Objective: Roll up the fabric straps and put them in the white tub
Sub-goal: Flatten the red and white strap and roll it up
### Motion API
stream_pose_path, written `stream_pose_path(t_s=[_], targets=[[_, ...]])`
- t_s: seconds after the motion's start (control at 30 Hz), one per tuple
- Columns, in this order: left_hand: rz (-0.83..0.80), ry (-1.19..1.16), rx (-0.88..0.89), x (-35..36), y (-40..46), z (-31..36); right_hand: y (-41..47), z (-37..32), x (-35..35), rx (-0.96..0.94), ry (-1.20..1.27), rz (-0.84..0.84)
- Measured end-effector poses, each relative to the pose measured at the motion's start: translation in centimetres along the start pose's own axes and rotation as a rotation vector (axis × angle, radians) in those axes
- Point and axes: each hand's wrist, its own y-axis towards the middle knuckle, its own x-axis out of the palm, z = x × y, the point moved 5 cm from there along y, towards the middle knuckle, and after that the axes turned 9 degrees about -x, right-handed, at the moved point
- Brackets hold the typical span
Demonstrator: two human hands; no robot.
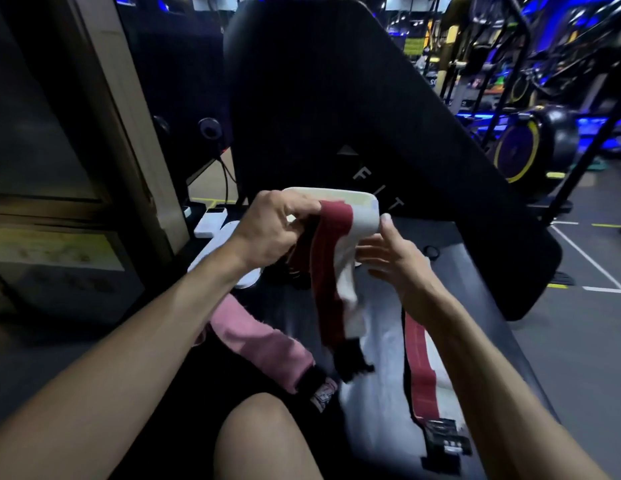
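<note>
Right now we hold the red-and-white strap (331,268) up by its top end: our left hand (267,233) pinches it, fingers (302,207) curled round the fabric at the high point, and from there the strap hangs almost straight down, its long axis running from the fingers toward our lap, ending in a dark tab (350,358) that dangles just above the bench (492,258). Our right hand (395,261) sits just to the right of the hanging length, fingers spread and relaxed, gripping nothing; whether its fingertips touch the white side of the strap we cannot tell.

That is the relation the next move turns on, as we judge it: the free length lies below the left fingers, not beside them, so rolling would have to start at the pinched top and draw the tail upward, with the right hand, the nearer one to the loose fabric, feeding it in.

The white tub (366,221) stands right behind the left fingers, its rim partly hidden by the strap, so a finished roll has only a short way to go forward.

A second red strap (420,362) lies flat on the bench below the right wrist, lengthwise toward us, and a pink strap (260,344) lies under the left forearm; neither is rolled.
</note>
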Motion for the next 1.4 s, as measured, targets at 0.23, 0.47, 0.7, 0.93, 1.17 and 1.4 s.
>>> stream_pose_path(t_s=[0.23, 0.47, 0.7, 0.93, 1.17, 1.4], targets=[[-0.137, -0.296, -0.012, 6.6, 0.9, 4.1, -3.0, 1.3, -6.6, 0.216, -0.090, -0.058], [-0.168, -0.484, 0.009, 12.9, 1.6, 7.0, -2.4, 1.9, -11.3, 0.182, 0.319, -0.008], [-0.212, -0.635, -0.279, 18.6, 0.5, 5.2, 0.2, 2.0, -14.6, 0.037, 0.355, 0.224], [-0.379, -0.904, -0.575, 22.7, -3.0, 3.4, 3.6, 3.1, -16.5, -0.033, 0.374, 0.274], [-0.409, -0.986, -0.567, 24.3, -0.6, 4.3, 8.8, 3.8, -19.6, -0.052, 0.217, 0.285], [-0.612, -0.771, -0.911, 31.0, -4.8, -0.9, 10.9, 12.4, -19.5, 0.206, -0.007, 0.239]])
